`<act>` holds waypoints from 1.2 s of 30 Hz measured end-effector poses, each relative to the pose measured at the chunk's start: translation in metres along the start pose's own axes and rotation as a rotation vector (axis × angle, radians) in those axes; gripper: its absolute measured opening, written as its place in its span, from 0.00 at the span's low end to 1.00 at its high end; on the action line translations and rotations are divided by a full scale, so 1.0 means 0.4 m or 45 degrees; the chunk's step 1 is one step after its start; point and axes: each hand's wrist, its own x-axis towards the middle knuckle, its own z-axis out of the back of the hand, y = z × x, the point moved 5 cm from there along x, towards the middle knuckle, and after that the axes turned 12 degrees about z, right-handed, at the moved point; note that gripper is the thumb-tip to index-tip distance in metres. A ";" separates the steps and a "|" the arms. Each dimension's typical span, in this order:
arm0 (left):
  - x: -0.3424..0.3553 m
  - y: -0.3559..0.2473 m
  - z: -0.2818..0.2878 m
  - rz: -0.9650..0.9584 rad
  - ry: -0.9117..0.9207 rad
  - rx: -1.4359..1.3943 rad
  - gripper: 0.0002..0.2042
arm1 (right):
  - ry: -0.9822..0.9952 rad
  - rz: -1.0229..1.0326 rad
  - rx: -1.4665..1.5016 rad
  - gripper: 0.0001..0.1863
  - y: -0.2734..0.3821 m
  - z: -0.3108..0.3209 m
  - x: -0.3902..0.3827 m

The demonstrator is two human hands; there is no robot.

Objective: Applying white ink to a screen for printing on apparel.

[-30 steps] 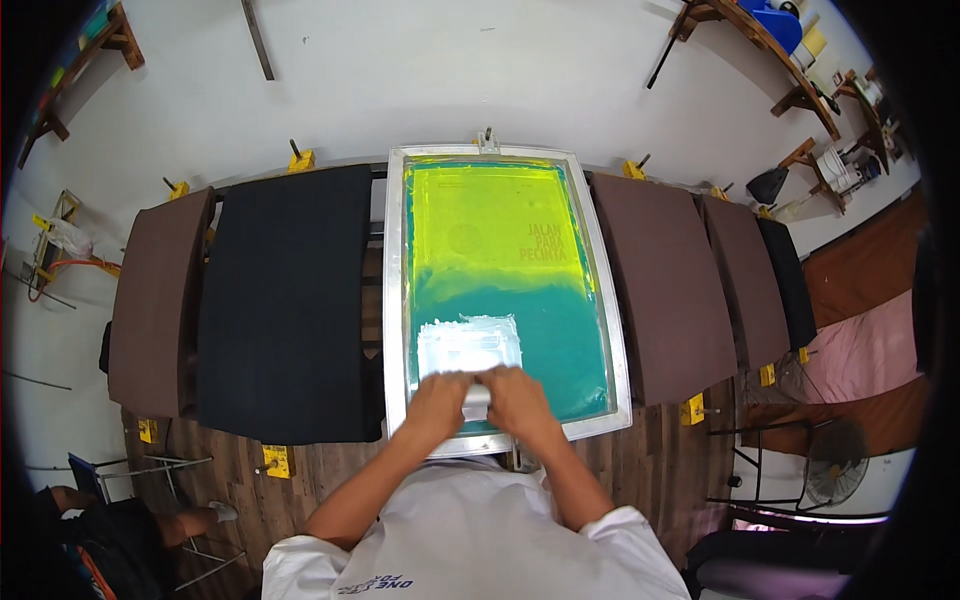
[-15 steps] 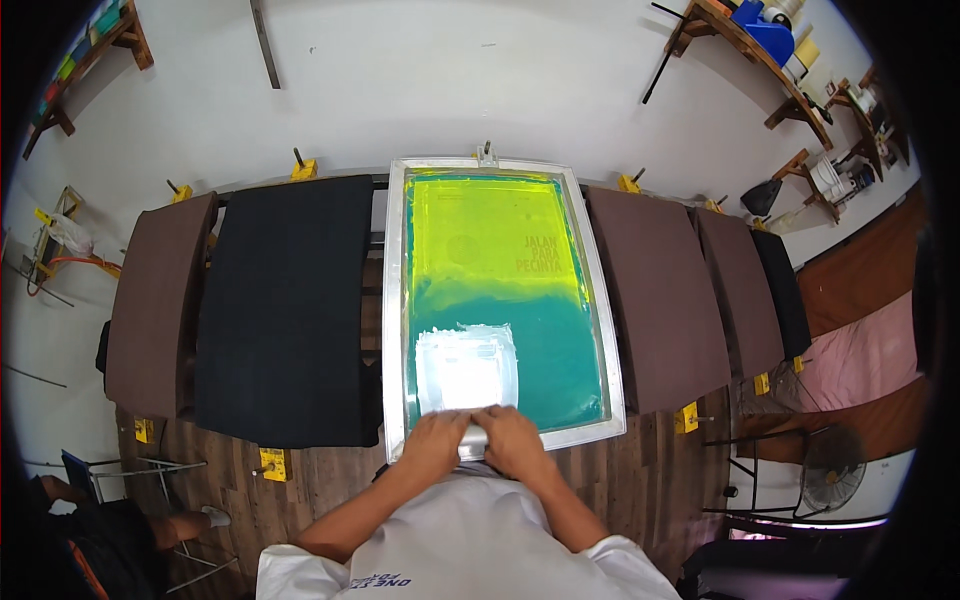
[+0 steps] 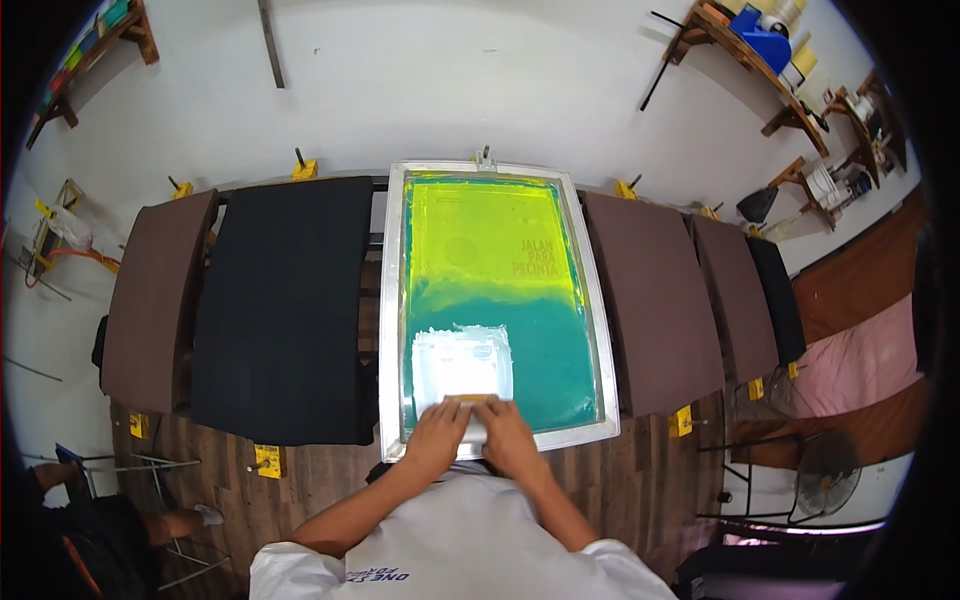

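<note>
Squeegee [image 3: 474, 431] lies gripped under the curled fingers [image 3: 499, 411]

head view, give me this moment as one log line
left hand: grips squeegee; right hand: grips squeegee; squeegee: near end of framed screen; white paste: on screen, beyond squeegee; black panel: left of screen

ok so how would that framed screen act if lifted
The framed screen is probably stiff, given its metallic-looking rim. It may tilt rather than lift freely, since a bracket meets its far edge. The glossy white patch looks wet, so could be slippery.
</note>
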 end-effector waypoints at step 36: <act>-0.008 0.008 0.052 0.098 0.126 -0.038 0.29 | 0.179 -0.020 -0.160 0.29 0.026 0.000 0.020</act>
